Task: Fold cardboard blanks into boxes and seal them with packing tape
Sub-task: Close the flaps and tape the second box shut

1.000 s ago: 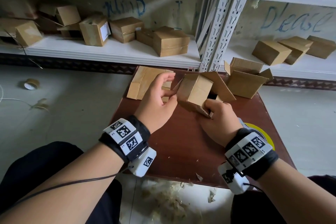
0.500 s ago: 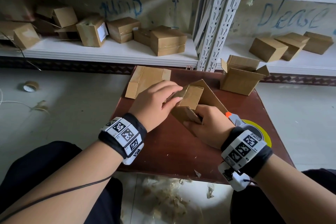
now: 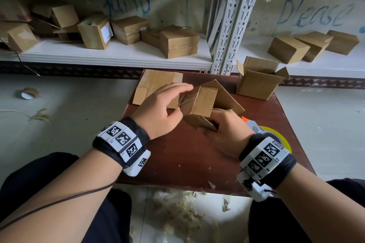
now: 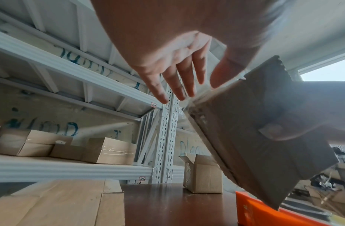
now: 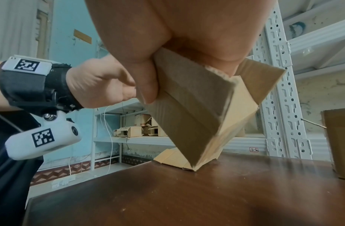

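Observation:
A half-folded cardboard box (image 3: 203, 100) stands tilted on one corner on the brown table (image 3: 187, 160). My right hand (image 3: 215, 124) grips its lower near flap, thumb on the outer face. In the right wrist view the same box (image 5: 196, 110) is pinched under that hand. My left hand (image 3: 184, 97) lies against the box's left side with straight fingers (image 4: 175, 85), the thumb by the box's edge (image 4: 235, 85). A flat blank (image 3: 156, 85) lies behind the left hand. An orange and yellow tape dispenser (image 3: 264, 130) sits behind my right wrist, mostly hidden.
An open-topped box (image 3: 256, 85) stands at the table's far right corner. Shelves (image 3: 118, 55) behind carry several finished boxes. A tape roll (image 3: 27, 93) lies on the floor to the left. Tape scraps (image 3: 177, 209) litter the floor below the table's near edge.
My left hand moved right from beside the box and laid its fingers along the box's left side. The box sank lower and tilted. My right hand kept its grip.

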`<action>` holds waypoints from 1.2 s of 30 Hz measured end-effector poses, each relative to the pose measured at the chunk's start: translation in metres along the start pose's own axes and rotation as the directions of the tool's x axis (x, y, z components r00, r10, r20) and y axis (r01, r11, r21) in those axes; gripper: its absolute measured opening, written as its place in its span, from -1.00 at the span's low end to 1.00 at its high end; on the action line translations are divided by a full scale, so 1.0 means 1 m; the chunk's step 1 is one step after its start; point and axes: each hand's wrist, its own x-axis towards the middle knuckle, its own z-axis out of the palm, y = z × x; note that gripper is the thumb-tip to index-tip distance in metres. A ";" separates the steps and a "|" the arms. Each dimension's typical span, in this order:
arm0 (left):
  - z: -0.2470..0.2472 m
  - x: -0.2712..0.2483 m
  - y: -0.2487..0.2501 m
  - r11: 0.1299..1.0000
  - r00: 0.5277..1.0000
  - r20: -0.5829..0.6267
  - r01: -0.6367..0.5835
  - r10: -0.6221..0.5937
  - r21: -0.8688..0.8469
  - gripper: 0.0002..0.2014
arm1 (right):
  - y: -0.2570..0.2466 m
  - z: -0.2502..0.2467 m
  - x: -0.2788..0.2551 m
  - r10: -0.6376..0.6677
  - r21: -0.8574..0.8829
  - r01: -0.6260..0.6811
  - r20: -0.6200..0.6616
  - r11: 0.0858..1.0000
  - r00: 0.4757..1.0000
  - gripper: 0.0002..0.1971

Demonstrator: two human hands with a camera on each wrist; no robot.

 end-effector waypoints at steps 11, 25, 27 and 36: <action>-0.010 -0.001 -0.002 0.992 0.997 0.002 -0.078 0.078 0.102 -0.43 | 0.003 -0.002 -0.002 0.006 0.025 -0.007 0.055 1.000 0.998 -0.78; 0.005 0.001 0.001 0.970 0.970 -0.129 -0.187 0.208 0.158 -0.91 | -0.016 0.005 -0.002 0.270 0.684 -0.259 0.094 0.682 0.958 -0.41; 0.007 0.001 0.002 0.971 0.970 -0.152 -0.163 0.191 0.174 -0.92 | -0.018 0.007 0.002 0.380 0.757 -0.313 0.093 0.573 0.920 -0.34; 0.021 0.002 0.009 0.918 0.868 -0.357 0.235 -0.346 -0.318 -0.85 | -0.017 0.014 0.005 0.503 0.670 -0.410 0.064 0.619 0.862 -0.56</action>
